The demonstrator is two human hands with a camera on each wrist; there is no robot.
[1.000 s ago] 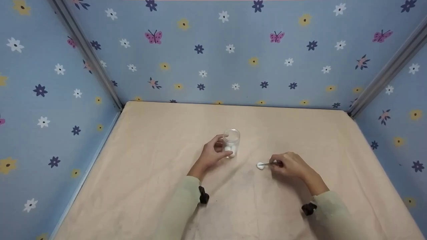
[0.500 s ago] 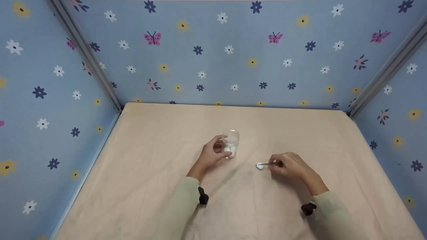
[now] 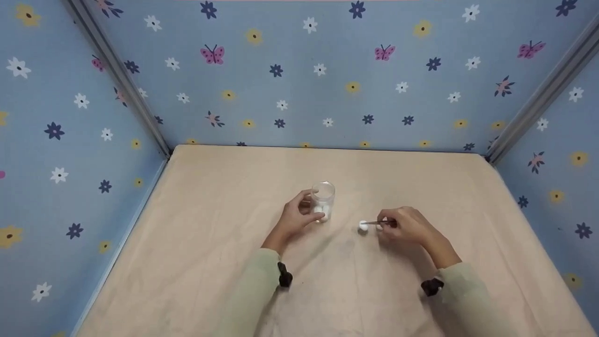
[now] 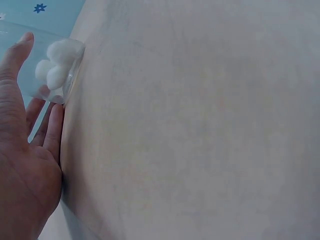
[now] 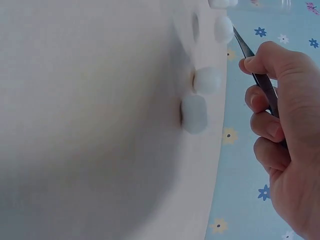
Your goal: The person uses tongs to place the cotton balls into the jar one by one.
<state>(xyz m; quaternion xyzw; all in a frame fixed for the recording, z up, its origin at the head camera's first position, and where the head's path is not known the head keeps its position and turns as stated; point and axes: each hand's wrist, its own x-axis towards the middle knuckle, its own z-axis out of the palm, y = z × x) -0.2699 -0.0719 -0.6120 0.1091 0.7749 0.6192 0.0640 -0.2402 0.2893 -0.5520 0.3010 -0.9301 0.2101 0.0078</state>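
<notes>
A clear jar [image 3: 324,199] with several white cotton balls [image 4: 60,60] in its bottom stands upright on the table. My left hand [image 3: 295,217] holds it, thumb on the near side and fingers round the far side. My right hand [image 3: 407,227] grips metal tweezers [image 5: 263,85] that point left toward the jar. At their tips a cotton ball [image 3: 363,225] hangs just above the cloth, its shadow beneath it. Two more cotton balls [image 5: 207,80] lie on the cloth near the right hand in the right wrist view; the hand mostly hides them in the head view.
A pale peach cloth [image 3: 224,187] covers the table, with soft creases. Blue flowered panels [image 3: 299,75] rise at the back and both sides, joined by grey corner posts [image 3: 124,75]. Black wrist cameras [image 3: 284,276] sit at both sleeves.
The tweezers and the cotton ball at their tips have risen slightly off the cloth, and my right hand has lifted with them. My left hand and the jar have stayed in place.
</notes>
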